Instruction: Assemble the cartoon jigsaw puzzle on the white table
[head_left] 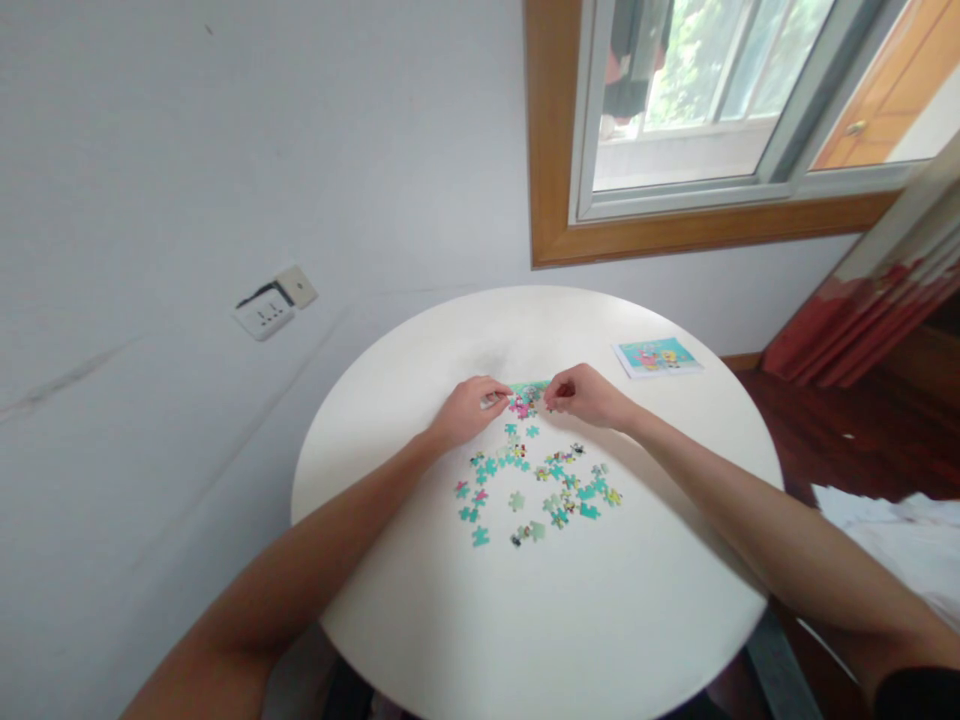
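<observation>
A partly joined jigsaw puzzle [529, 398], green along its far edge with pink and multicoloured parts, lies flat on the white round table [420, 360]. My left hand [472, 408] is at its left edge, thumb and forefinger pinched together. At the right edge is my right hand [586, 394], its fingers curled and closed against the thumb. Whatever is between the fingertips of either hand is too small to make out. Nearer to me, loose puzzle pieces [516, 500] in turquoise, pale green, yellow and pink are scattered, several of them touching or overlapping.
A picture card or booklet [658, 357] with a turquoise cover lies at the table's right rear. The wall [337, 150] with a socket [265, 312] stands behind and to the left. Beyond the table are a wood-framed window [555, 200] and a red-and-cream curtain [862, 290].
</observation>
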